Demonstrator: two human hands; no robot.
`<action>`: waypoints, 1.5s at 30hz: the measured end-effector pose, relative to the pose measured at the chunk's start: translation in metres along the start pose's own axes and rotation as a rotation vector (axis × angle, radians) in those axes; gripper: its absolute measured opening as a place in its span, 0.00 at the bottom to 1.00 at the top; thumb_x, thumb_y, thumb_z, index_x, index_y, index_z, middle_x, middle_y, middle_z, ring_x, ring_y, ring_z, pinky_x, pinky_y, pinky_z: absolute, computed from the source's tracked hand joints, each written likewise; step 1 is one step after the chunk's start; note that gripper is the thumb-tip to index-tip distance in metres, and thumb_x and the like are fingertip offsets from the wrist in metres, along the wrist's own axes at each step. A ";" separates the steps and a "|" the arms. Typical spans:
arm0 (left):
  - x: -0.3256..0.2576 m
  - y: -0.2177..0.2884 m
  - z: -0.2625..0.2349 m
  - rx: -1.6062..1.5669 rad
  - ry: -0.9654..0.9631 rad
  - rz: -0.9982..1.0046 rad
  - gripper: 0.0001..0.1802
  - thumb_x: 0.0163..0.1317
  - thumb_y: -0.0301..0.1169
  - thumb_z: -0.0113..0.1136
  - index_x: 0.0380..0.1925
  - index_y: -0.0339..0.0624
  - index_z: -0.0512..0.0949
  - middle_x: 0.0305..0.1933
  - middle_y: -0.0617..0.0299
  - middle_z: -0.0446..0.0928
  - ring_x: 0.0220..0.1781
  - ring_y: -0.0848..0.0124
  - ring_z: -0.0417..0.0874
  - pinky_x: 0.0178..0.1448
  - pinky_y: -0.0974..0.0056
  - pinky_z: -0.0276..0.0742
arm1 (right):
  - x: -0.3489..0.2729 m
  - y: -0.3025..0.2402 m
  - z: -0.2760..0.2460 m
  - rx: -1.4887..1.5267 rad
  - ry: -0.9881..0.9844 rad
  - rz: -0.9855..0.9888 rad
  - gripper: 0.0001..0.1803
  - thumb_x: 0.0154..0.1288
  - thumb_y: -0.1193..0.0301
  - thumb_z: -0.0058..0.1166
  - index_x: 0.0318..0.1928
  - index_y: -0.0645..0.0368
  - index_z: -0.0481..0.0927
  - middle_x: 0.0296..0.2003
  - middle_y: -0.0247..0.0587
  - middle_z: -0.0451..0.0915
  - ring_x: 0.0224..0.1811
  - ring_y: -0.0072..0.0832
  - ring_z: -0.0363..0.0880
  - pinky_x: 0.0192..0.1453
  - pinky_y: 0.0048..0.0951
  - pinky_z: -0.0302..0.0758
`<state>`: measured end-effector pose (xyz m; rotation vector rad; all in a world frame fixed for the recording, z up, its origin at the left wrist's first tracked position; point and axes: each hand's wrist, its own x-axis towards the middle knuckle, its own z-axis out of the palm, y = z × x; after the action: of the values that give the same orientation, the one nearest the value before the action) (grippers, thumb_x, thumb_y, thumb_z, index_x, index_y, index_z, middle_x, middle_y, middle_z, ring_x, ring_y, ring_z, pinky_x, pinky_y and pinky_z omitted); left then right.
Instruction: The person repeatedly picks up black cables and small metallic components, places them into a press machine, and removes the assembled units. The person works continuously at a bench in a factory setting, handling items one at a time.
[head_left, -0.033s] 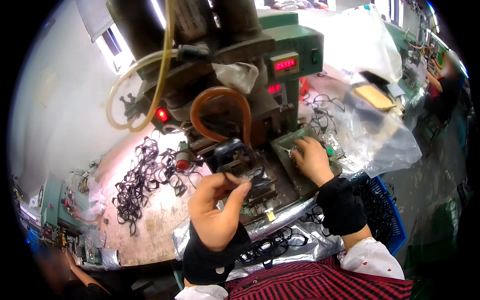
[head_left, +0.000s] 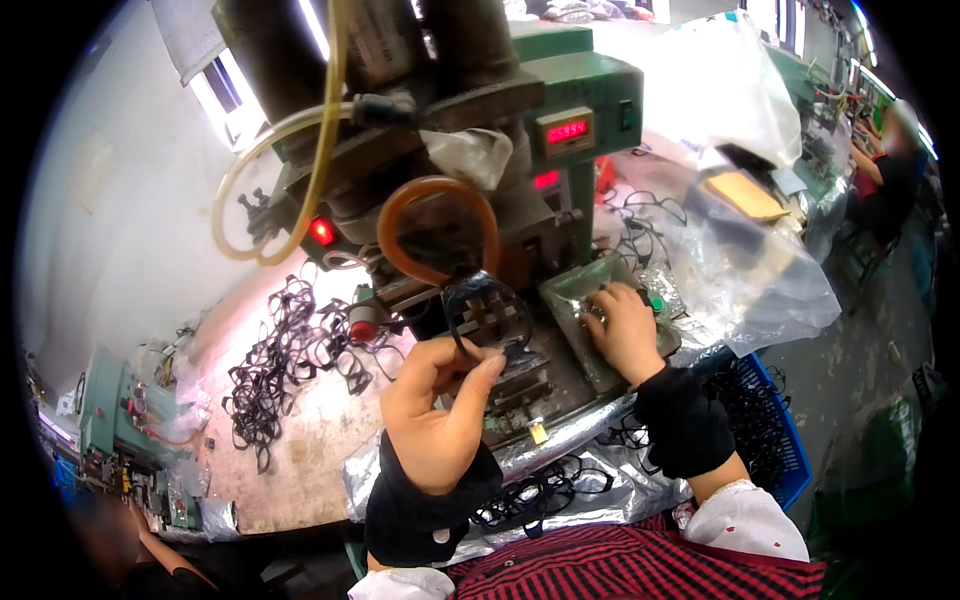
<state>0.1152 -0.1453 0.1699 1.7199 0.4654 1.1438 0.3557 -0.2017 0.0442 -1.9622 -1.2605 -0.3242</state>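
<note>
My left hand (head_left: 440,415) pinches a black glasses frame (head_left: 448,315) between thumb and fingertips, at the front of a green press machine (head_left: 585,75). The frame is tilted up over the machine's metal fixture (head_left: 515,385), and its lower part is partly hidden by the fingers. My right hand (head_left: 625,330) is at a shallow greenish tray (head_left: 570,290) on the machine's right side. Its fingers are curled toward the thumb among small shiny bits; whatever lies between the tips is too small to make out. A green button (head_left: 657,303) sits beside that hand.
Black glasses frames lie heaped on the table (head_left: 300,490) to the left, near a red button (head_left: 363,325). More frames (head_left: 560,490) lie on silvery foil before me. A blue basket (head_left: 795,450) stands at right, below clear plastic bags (head_left: 770,290). Hoses (head_left: 330,150) loop before the machine. Other people work nearby.
The glasses frame in my left hand has tipped more upright, showing its rim openings. My right hand's fingers have shifted slightly on the tray.
</note>
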 end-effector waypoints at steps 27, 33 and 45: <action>0.006 -0.153 -0.215 1.079 0.172 0.062 0.11 0.52 0.18 0.58 0.36 0.42 0.80 0.47 0.54 0.81 0.53 0.52 0.78 0.58 0.55 0.72 | 0.004 -0.007 -0.010 0.054 0.069 -0.064 0.05 0.55 0.75 0.60 0.33 0.61 0.79 0.31 0.47 0.78 0.39 0.48 0.76 0.43 0.41 0.72; 0.002 -0.241 -0.268 1.023 -0.293 -0.158 0.11 0.46 0.21 0.57 0.32 0.40 0.81 0.59 0.56 0.78 0.56 0.52 0.79 0.59 0.57 0.75 | -0.006 0.003 -0.004 0.174 0.106 0.156 0.06 0.59 0.74 0.61 0.36 0.63 0.81 0.31 0.45 0.82 0.32 0.39 0.81 0.38 0.35 0.75; -0.005 -0.122 -0.212 0.166 0.317 -0.393 0.05 0.68 0.25 0.57 0.41 0.36 0.77 0.37 0.57 0.84 0.35 0.74 0.83 0.36 0.73 0.77 | -0.020 -0.057 -0.051 0.829 0.008 0.230 0.13 0.61 0.83 0.56 0.47 0.65 0.75 0.38 0.40 0.81 0.43 0.25 0.82 0.48 0.24 0.76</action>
<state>-0.0456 0.0148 0.0766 1.4971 1.0697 1.1103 0.3061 -0.2395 0.0938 -1.3502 -0.9297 0.2768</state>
